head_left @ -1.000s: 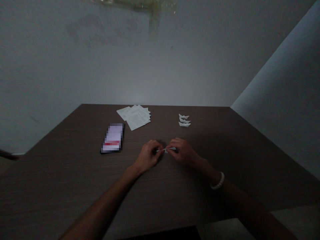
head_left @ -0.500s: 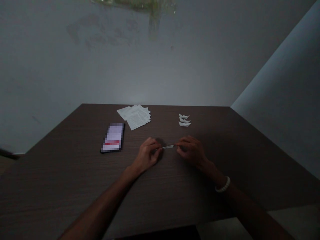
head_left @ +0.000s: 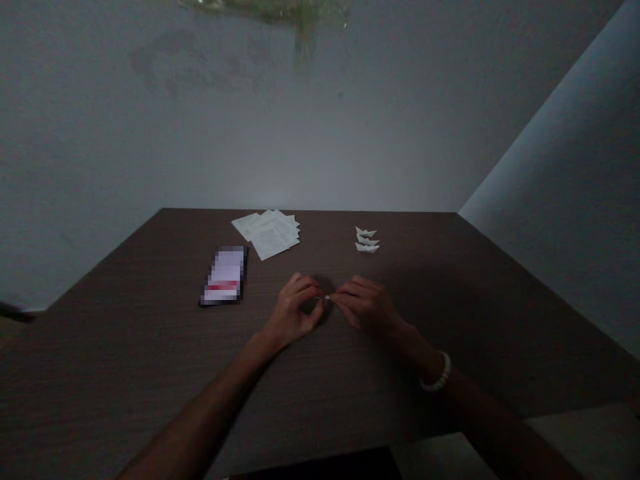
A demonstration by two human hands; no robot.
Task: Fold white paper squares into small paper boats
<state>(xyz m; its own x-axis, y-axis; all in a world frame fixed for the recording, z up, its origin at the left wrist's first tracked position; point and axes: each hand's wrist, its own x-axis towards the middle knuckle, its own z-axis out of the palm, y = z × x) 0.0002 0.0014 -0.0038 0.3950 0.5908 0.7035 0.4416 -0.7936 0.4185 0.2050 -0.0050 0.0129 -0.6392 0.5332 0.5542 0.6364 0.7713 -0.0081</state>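
Between my fingertips is a small folded piece of white paper [head_left: 327, 297], mostly covered by the fingers. My left hand [head_left: 297, 308] pinches its left end between thumb and fingers. From the other side my right hand [head_left: 366, 304] grips it, fingers closed together close to the left fingertips. Both hands are low over the brown table [head_left: 300, 413]. Beyond my right hand three small white paper boats [head_left: 367, 241] sit in a close row, one behind another.
A phone [head_left: 225, 275] with a blurred-out screen lies left of my left hand. Behind it several printed paper sheets [head_left: 273, 233] are fanned out in an overlapping pile. A grey wall [head_left: 320, 147] rises at the table's far edge.
My right hand has moved left along the folded paper, close to the left fingertips, so less of the paper shows. The left hand has stayed nearly in place.
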